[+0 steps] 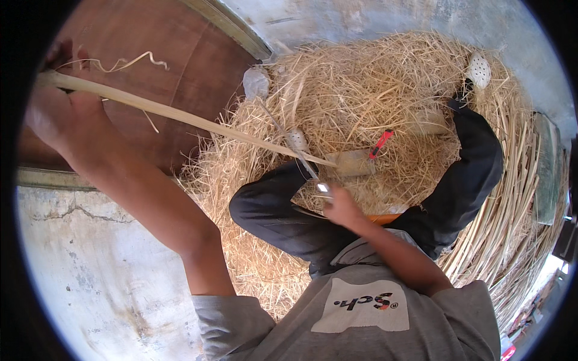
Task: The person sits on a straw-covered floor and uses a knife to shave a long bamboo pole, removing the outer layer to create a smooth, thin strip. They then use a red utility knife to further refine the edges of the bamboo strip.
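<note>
"Grey fabric T-shirt (289, 325) nearest, lol. That long, flat, pale bamboo-like strip (180, 115) slanting above the loose golden shavings (373, 78): stiff?"

"Light and springy, I'd guess, edges maybe splintery. Hold the far end, like the left hand (54, 114), blurry but seemingly closed round it. The right hand (346, 209) grips a slim metal-bladed knife (310, 169), so stay clear."

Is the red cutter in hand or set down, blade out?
Set down: the red cutter lies among the shavings, clear of the left hand and right hand. Blade: too small to tell.
</note>
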`<state>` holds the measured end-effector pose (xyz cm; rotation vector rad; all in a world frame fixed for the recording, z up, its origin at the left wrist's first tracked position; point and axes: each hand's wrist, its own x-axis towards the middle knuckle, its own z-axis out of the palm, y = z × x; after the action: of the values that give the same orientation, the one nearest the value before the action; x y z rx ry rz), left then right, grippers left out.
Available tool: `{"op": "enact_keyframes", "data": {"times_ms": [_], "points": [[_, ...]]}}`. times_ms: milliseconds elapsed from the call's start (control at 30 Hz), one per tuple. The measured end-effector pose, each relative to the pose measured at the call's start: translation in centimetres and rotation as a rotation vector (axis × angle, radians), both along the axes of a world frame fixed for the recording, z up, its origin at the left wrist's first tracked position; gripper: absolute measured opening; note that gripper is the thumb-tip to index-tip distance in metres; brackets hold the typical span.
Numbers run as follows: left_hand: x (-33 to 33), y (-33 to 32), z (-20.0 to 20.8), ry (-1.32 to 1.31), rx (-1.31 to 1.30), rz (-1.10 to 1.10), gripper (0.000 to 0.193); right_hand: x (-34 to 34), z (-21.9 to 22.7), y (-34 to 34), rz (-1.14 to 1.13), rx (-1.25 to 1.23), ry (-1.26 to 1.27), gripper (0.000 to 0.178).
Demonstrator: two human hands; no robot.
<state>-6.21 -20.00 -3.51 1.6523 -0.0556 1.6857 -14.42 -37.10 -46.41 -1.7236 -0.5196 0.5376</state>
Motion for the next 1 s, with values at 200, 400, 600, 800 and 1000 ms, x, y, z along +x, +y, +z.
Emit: {"op": "enact_keyframes", "data": {"times_ms": [200,400,600,800,1000], "points": [[1.3,5.6,0.8,0.016,-0.068,-0.110,0.024,-0.7,6.3,-0.6,0.006,-0.021,-0.028,0.028],[0.4,1.3,0.3,-0.015,-0.107,-0.093,0.027,0.9,11.4,0.8,0.090,0.141,-0.024,0.035],[-0.4,1.9,0.9,0.030,-0.093,-0.109,0.027,1.2,-15.7,-4.1,0.203,-0.557,0.119,0.039],[-2.8,10.5,3.8,0.234,-0.066,-0.676,0.021,1.1,-1.4,-0.6,0.103,-0.141,0.014,0.036],[-3.0,6.9,2.8,0.160,-0.030,-0.694,0.017,1.0,17.4,2.1,0.291,0.345,0.093,0.034]]}}
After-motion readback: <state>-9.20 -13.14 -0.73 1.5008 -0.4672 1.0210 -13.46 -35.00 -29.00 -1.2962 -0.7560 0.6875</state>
